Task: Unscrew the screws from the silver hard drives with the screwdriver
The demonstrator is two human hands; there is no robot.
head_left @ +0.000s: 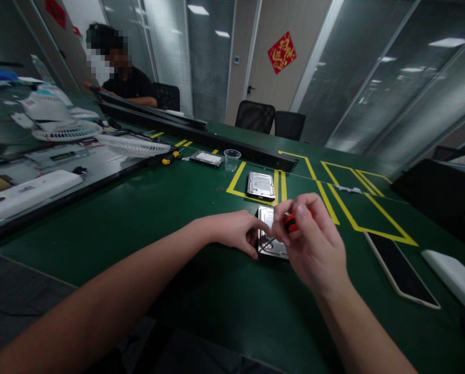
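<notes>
A silver hard drive point(277, 251) lies flat on the green table in front of me. My left hand point(234, 229) grips its left side, index finger on top and thumb by the near corner. My right hand point(320, 246) is closed around a screwdriver point(290, 223) with a red and black handle. The thin shaft slants down to the drive's top near its lower left part; the exact spot of the tip is hard to make out. Part of the drive is hidden behind my right hand. Just beyond it, a second hard drive point(261, 185) rests inside a yellow tape outline.
Farther back stand a clear plastic cup point(231, 160), another hard drive point(207, 158) and a yellow-black screwdriver point(170, 158). A long black bar point(216, 136) crosses behind. A phone point(399, 270) lies right; fan parts point(66, 130) fill the left. A person point(129, 83) sits across.
</notes>
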